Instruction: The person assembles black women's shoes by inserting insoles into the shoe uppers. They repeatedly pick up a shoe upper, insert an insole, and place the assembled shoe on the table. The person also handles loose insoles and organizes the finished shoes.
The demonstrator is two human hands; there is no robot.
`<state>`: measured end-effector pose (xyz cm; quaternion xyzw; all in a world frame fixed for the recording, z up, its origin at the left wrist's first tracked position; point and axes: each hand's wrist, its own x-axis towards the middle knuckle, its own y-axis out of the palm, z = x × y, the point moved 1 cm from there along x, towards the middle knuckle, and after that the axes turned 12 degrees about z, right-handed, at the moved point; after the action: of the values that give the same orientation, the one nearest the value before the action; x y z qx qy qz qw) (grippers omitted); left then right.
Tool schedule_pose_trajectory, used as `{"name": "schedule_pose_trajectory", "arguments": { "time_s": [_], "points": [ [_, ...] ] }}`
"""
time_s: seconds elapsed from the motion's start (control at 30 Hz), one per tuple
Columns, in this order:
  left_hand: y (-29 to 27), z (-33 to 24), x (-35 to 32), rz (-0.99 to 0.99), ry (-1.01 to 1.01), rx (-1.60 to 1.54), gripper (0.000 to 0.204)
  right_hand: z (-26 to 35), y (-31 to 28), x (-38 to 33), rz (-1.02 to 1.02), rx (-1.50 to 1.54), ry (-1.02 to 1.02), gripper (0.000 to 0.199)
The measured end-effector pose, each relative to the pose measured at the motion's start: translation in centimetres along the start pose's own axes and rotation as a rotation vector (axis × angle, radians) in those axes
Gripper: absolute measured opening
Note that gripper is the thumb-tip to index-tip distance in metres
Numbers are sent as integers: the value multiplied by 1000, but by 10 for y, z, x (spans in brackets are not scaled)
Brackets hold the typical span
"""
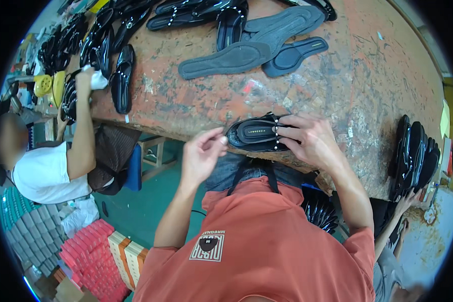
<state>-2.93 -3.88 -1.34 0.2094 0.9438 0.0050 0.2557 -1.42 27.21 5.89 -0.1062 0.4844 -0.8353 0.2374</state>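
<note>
A black sandal (255, 134) with a studded strap lies at the near edge of the worn reddish workbench (337, 75). My right hand (309, 138) grips its strap end, fingers curled over the studs. My left hand (202, 153) hovers just left of the sandal's other end, fingers pinched near its tip; whether it touches the sandal I cannot tell.
Grey insoles (259, 45) and black sandals (121, 75) lie across the bench's far side. A person in a white shirt (50, 173) works at the left end. A stack of black soles (415, 158) stands at right, another person's hand (405, 204) below it. Red and orange boxes (100, 256) sit on the floor.
</note>
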Motion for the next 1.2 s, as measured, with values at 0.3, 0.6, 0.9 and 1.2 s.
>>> {"name": "schedule_pose_trajectory", "arguments": {
  "time_s": [0.3, 0.6, 0.9, 1.2],
  "points": [
    [26, 12, -4, -71, 264, 105, 40, 5, 23, 16, 62, -50, -13, 26],
    [39, -18, 13, -192, 226, 541, 46, 11, 28, 19, 93, -182, 0, 25],
    [25, -34, 22, -35, 352, 788, 48, 30, 13, -2, 50, -440, 415, 60],
    [41, -55, 34, 693, 715, 1406, 83, 29, 14, -12, -227, -80, 470, 48]
  ]
}}
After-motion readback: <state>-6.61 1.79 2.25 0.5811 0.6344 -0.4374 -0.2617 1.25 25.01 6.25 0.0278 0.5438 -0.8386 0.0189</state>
